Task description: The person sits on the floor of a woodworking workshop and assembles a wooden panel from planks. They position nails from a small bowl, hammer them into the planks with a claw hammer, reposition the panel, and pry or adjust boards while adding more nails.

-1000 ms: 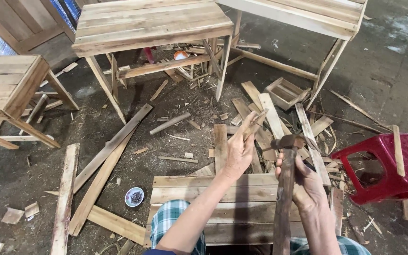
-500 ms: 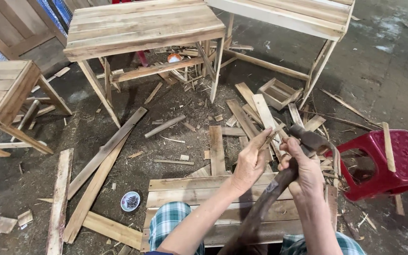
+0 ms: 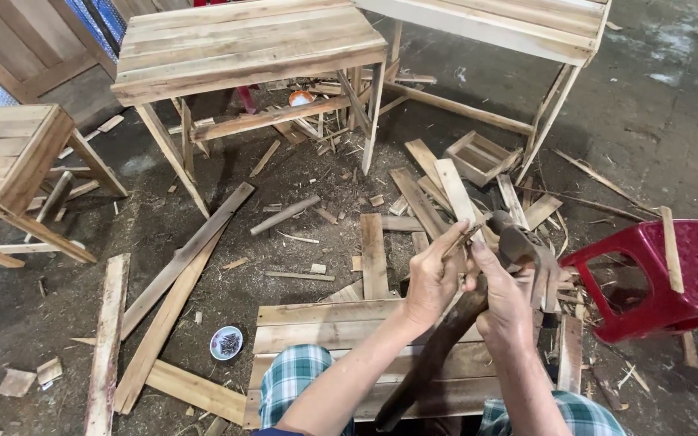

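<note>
Hammer (image 3: 519, 246) held over slatted panel (image 3: 325, 323), head up near right thumb, dark handle running down toward lap. Head view: right hand (image 3: 506, 303) wrapped round handle just below head. Left hand (image 3: 434, 278) just beside it, fingers pinching small nail-like piece (image 3: 466, 236), too small to confirm. Panel lies on floor at knees. Red stool (image 3: 672, 282) right. Small dish (image 3: 226, 342) left of panel. Loose slats scattered around.
</note>
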